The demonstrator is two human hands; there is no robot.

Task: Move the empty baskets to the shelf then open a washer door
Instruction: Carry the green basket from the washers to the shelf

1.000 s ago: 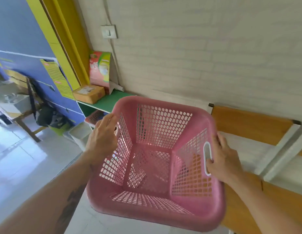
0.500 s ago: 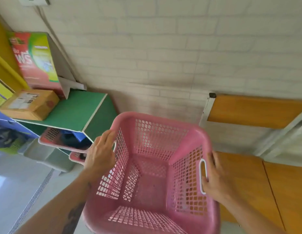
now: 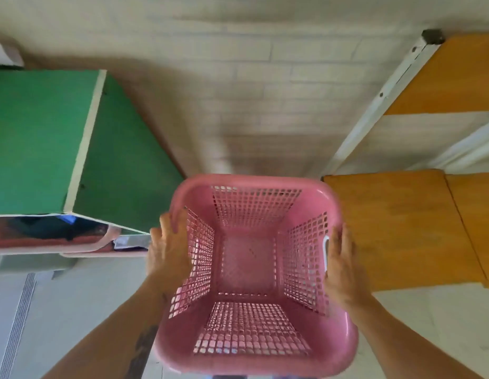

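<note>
Pink plastic lattice basket (image 3: 248,258): empty, opening facing up toward the camera, carried between both hands above the floor.
Left hand (image 3: 169,250): on the outside of the basket's left wall, fingers pointing up along it, one fingertip hooked over the rim; motion blur hides the finer detail.
Right hand (image 3: 341,263): laid against the outside of the basket's right wall, just beside the white handle slot, fingers fairly straight and close together; whether the thumb reaches into the slot cannot be told.
Hands as a pair: set apart, one on each side, with the basket pressed between them.
Left of basket: green-topped shelf unit with a pale edge (image 3: 38,138); under its top sits a second pink basket (image 3: 101,242) holding dark items.
Right of basket: orange wooden shelf board (image 3: 388,228), its near corner just beside the basket's far right rim, on a white metal frame (image 3: 374,105).
Beyond basket: white painted brick wall (image 3: 265,77).
Below basket: pale tiled floor (image 3: 73,310), with a narrow drain grate (image 3: 17,324) well off to the left.
</note>
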